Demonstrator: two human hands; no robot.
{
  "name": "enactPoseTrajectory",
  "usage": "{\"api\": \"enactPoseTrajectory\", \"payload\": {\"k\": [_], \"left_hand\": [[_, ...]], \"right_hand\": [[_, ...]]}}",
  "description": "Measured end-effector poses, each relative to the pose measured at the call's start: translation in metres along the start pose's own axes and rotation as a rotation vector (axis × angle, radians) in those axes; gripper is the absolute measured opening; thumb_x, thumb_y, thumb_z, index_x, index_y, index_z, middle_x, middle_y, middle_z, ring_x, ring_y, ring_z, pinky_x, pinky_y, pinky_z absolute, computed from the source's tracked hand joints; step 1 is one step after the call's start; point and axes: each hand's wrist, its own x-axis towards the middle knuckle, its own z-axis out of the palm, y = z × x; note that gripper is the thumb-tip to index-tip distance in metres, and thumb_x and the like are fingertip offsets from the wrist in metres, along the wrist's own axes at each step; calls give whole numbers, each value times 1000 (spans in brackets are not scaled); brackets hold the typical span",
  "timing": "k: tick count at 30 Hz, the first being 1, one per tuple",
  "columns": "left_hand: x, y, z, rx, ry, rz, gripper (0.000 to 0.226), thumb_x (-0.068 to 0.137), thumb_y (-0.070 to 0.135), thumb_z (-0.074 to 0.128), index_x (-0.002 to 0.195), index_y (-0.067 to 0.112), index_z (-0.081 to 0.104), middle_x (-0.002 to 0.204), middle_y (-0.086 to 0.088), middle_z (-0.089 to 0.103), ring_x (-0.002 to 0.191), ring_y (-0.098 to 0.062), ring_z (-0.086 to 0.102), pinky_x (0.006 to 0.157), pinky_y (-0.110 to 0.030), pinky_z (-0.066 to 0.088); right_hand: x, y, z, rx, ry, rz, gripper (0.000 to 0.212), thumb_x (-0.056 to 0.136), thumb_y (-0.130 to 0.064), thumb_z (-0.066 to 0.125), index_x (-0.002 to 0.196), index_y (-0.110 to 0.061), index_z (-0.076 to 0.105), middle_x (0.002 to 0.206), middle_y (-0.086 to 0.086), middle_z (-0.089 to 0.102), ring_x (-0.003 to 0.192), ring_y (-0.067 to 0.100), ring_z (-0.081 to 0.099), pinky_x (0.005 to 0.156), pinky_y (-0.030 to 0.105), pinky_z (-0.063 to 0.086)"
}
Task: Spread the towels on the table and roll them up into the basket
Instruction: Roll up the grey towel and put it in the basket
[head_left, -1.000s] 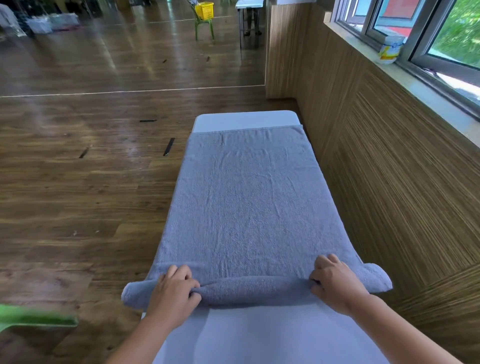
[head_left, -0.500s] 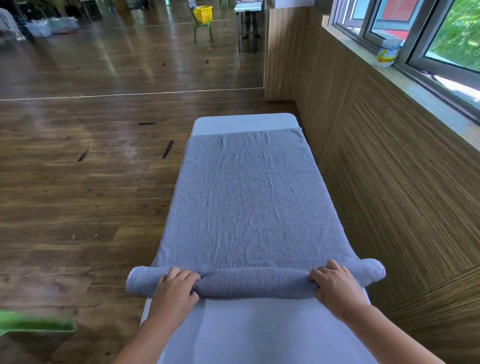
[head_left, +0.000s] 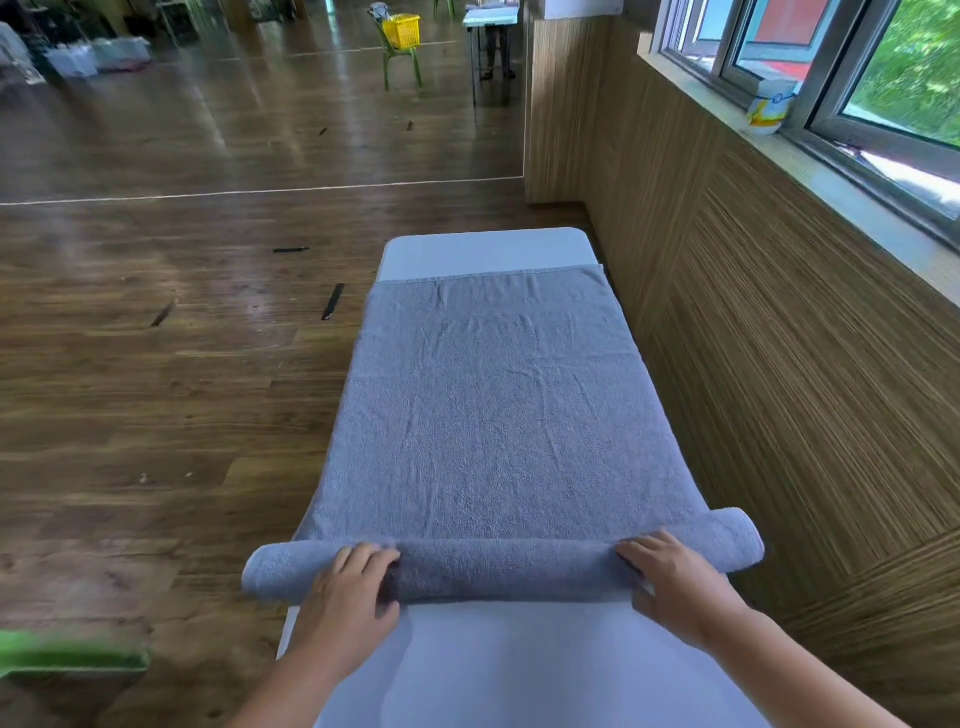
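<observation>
Since the roll (head_left: 498, 569) is turned slightly further along the worktop (head_left: 493, 670) than a second ago, more of the grey towel (head_left: 493, 415) is wound in. It is clasped by the left hand (head_left: 348, 597) and right hand (head_left: 675, 582), fingers curled over it; most of the length is judged still unrolled.

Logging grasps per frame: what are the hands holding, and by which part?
The left hand and right hand grip the grey towel by its rolled near end, one toward each side.

Single wide head view, looking forward and down from just behind the left hand (head_left: 345, 597) and right hand (head_left: 675, 587); their grip on the towel (head_left: 493, 415) sits close, table (head_left: 483, 247) running away beyond it.
</observation>
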Motion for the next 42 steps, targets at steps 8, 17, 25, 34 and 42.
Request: {"api": "enactPoseTrajectory", "payload": {"k": [8, 17, 25, 34, 42], "left_hand": [[2, -9, -2, 134, 78, 43, 13, 65, 36, 46, 71, 32, 57, 78, 18, 52, 79, -14, 49, 61, -32, 42], [8, 1, -9, -8, 62, -107, 33, 80, 13, 61, 107, 32, 61, 98, 8, 51, 90, -21, 61, 62, -40, 52], [6, -1, -3, 85, 7, -1, 39, 58, 32, 63, 96, 31, 71, 97, 21, 65, 91, -13, 50, 64, -32, 53], [14, 10, -12, 0, 25, -114, 16, 81, 23, 54, 94, 30, 61, 104, 12, 41, 91, -17, 55, 66, -39, 49], [7, 4, -1, 46, -71, -1, 57, 56, 32, 68, 113, 34, 64, 119, 16, 60, 105, -15, 57, 75, -35, 57]], "right_hand": [[10, -5, -5, -114, -21, -38, 17, 77, -32, 53, 69, -23, 63, 83, -11, 50, 83, 15, 42, 62, 30, 43], [14, -12, -12, 43, 44, 90, 18, 89, -18, 51, 105, -23, 58, 101, -4, 61, 90, 20, 57, 69, 32, 42], [17, -16, -4, -174, -20, 9, 11, 66, -33, 62, 75, -28, 65, 75, -14, 60, 81, 17, 53, 62, 26, 37], [20, -17, -17, -12, -80, 137, 18, 88, -25, 51, 102, -27, 63, 101, -4, 53, 87, 23, 59, 65, 35, 44], [13, -7, -4, -131, -79, -16, 38, 69, -33, 61, 106, -28, 65, 104, -16, 63, 100, 16, 53, 79, 28, 50]]}}
